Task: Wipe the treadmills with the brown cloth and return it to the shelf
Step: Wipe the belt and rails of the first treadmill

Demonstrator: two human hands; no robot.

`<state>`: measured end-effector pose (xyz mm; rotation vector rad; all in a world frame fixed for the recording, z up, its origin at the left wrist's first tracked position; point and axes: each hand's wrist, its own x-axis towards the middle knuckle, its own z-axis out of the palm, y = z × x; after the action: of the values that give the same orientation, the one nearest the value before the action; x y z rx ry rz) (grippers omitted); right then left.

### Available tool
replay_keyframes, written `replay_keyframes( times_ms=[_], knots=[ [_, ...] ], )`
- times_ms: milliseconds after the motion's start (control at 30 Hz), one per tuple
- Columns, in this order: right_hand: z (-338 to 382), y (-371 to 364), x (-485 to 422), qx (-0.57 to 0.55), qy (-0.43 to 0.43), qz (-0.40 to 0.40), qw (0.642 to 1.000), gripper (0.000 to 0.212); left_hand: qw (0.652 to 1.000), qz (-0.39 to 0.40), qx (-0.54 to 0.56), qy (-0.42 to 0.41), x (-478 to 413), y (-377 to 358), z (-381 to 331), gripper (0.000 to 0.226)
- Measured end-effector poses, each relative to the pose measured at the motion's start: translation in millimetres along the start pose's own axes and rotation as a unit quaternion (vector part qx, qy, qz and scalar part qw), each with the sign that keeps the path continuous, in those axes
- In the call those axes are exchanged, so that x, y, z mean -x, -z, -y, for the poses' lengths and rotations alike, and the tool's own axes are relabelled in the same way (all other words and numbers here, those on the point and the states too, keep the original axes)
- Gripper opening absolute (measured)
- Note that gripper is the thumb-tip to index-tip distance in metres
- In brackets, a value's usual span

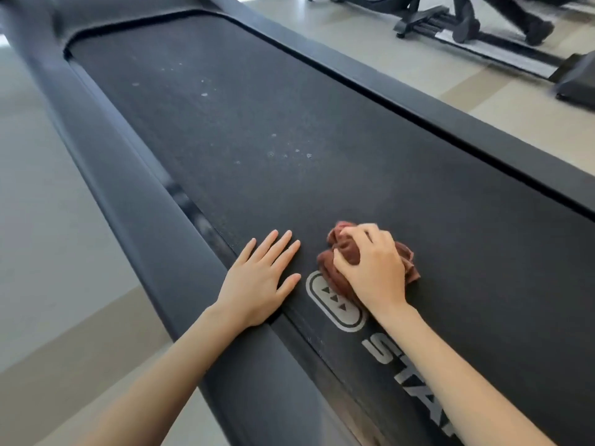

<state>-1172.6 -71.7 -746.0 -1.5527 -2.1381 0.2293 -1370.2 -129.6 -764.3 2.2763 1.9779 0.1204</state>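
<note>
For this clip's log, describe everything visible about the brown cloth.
The brown cloth is a reddish-brown, soft-looking fabric, bunched into a crumpled wad rather than spread flat. It lies on the black treadmill belt at the near end, and its lower edge overlaps the grey oval marking printed there. The right hand covers most of it from above and grips it, fingers curled into the folds. Cloth shows past the hand on both sides. The left hand rests flat beside it, not touching.

Person, worn items: left hand [257,283] and right hand [373,272] showing bare; forearms running uncovered to the lower edge; fingernails showing short.
</note>
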Motion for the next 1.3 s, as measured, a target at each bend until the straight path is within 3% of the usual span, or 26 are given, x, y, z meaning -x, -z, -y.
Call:
replay_keyframes(
  times_ms=[100, 167, 333, 467, 533, 700, 867, 933, 1033, 1133, 1200, 1300],
  knots=[
    [-12.2, 26.9, 103.5, -0.052, 0.083, 0.033, 0.995, 0.037, 0.997, -0.02, -0.011, 0.07, 1.7, 0.2, 4.0, 0.06],
    [-27.3, 37.1, 131.4, -0.092, 0.09, 0.033, 0.991, 0.032, 0.996, -0.016, -0.005, 0.088, 1.1, 1.3, 6.6, 0.062],
    [-13.6, 4.7, 25.5, -0.031, 0.084, 0.014, 0.996, 0.025, 0.997, -0.005, 0.003, 0.08, 0.2, 1.4, 5.9, 0.063],
    [8.9, -33.5, -80.5, 0.006, 0.006, 0.005, 1.0, 0.031, 0.997, -0.014, 0.002, 0.081, 1.4, -1.1, 7.1, 0.063],
    [13.9, -38.3, -78.9, 0.0, -0.013, 0.0, 1.0, 0.032, 0.996, -0.014, 0.001, 0.083, 1.0, -1.2, 7.7, 0.063],
    [-6.6, -6.3, 33.3, -0.052, 0.052, -0.001, 0.997, 0.031, 0.998, 0.006, -0.012, 0.056, 3.2, 6.7, 17.9, 0.061],
    [-14.6, -23.2, -40.1, -0.023, 0.077, -0.004, 0.997, 0.026, 0.995, 0.026, -0.017, 0.09, -27.0, 22.5, 53.7, 0.059],
    [-39.0, -30.4, -103.0, 0.007, 0.056, 0.002, 0.998, 0.029, 0.996, 0.035, -0.037, 0.073, -30.1, 20.9, 55.1, 0.06],
    [-87.1, -26.7, -174.9, 0.046, -0.06, -0.007, 0.997, 0.036, 0.997, 0.034, -0.049, 0.044, -22.2, 8.7, 49.1, 0.062],
    [-75.6, -34.6, -190.8, 0.067, -0.125, -0.043, 0.989, 0.037, 0.998, 0.024, -0.044, 0.033, -22.3, 5.5, 54.7, 0.064],
    [-52.7, -38.1, -166.6, 0.052, -0.081, -0.033, 0.995, 0.034, 0.999, 0.025, -0.04, 0.023, -23.5, 8.1, 58.1, 0.067],
    [-21.1, -38.1, -94.8, -0.018, 0.085, -0.007, 0.996, 0.029, 0.999, 0.029, -0.022, 0.002, -26.4, 11.4, 67.2, 0.067]
  ],
)
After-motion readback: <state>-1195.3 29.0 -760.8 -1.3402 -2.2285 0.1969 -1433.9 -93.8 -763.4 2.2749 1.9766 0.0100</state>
